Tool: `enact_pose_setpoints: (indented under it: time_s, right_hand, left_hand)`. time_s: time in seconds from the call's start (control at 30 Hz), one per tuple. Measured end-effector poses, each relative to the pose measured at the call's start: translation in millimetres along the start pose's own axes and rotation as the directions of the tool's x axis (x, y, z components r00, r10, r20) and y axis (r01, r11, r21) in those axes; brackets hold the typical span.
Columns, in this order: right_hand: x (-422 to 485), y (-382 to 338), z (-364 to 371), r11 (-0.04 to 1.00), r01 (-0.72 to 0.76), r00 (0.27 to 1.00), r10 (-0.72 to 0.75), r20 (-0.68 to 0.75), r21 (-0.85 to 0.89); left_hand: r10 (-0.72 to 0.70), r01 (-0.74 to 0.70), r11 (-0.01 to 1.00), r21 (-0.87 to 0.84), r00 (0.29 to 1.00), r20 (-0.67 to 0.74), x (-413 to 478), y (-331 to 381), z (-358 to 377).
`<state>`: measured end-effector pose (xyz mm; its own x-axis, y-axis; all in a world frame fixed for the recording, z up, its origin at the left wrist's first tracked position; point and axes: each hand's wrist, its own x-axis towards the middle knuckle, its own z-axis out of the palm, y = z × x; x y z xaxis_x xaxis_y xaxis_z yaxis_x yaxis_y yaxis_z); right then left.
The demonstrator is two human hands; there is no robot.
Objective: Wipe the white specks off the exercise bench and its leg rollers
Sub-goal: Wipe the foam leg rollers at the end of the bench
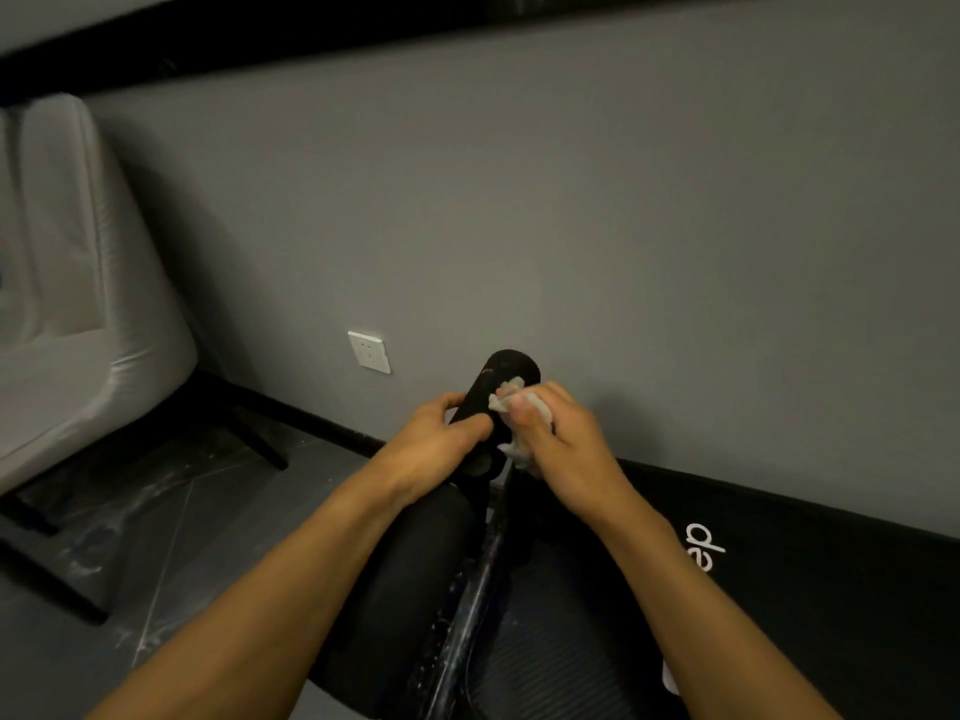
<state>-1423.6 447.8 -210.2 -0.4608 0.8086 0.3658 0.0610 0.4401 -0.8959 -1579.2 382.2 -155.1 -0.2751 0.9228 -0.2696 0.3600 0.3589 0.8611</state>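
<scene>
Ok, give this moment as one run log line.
left hand: grips upper roller | right hand: holds white tissue against it | frame bar: specks present

Your upper roller (pixel 506 379) looks like matt black foam, smooth, no shine; the lower roller (pixel 410 579) has the same finish. The post (pixel 467 615) btwn them is glossy black metal w/ white specks. The bench pad (pixel 831 589) is matt black, ribbed on the part nearest you. The wad (pixel 522 402) you're gripping is white, crumpled, soft; paper or cloth, can't tell. The wall (pixel 623 200) is matt grey, the socket (pixel 369 351) smooth white plastic, the chair (pixel 78 304) pale fabric w/ slight sheen.
</scene>
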Motion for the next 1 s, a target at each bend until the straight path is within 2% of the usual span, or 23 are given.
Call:
enact_pose_setpoints:
  time_s: [0.07,0.27,0.43,0.53,0.7,0.77,0.87,0.93,1.0]
  right_hand:
    - [4,1,0,1.000,-0.011,1.000,0.011,-0.010,-0.010]
    - [32,8,2,0.991,-0.117,0.981,0.105,-0.162,-0.069]
    - [-20,0,5,0.997,-0.004,1.000,0.004,0.006,0.078]
    - [-10,10,-1,0.999,0.021,1.000,-0.021,0.008,-0.044]
    - [51,8,-4,0.960,-0.024,0.988,-0.020,-0.153,-0.279]
    - [47,5,0,0.970,-0.024,0.989,-0.013,-0.148,-0.243]
    - [10,2,2,0.989,0.022,0.999,-0.029,-0.043,-0.144]
    - [2,4,-2,0.985,0.033,0.999,-0.036,-0.017,-0.172]
    - [27,4,-5,0.958,0.007,0.996,-0.034,-0.087,-0.285]
  left_hand:
    - [0.025,-0.025,1.000,-0.016,1.000,-0.003,0,1,0]
    - [0.084,-0.083,0.996,0.024,0.995,-0.058,4,-2,3]
    - [0.124,-0.121,0.991,0.063,0.991,-0.054,4,-2,3]
    - [0.120,-0.116,0.991,0.067,0.991,-0.056,4,-2,3]
    - [0.089,-0.081,0.991,0.106,0.994,-0.072,8,0,6]
    - [0.076,-0.065,0.988,0.140,0.994,-0.073,10,3,7]
    - [0.083,-0.069,0.980,0.188,0.994,-0.065,9,7,7]
    - [0.089,-0.072,0.975,0.209,0.993,-0.075,8,9,8]
    - [0.102,-0.079,0.973,0.219,0.990,-0.095,6,8,8]
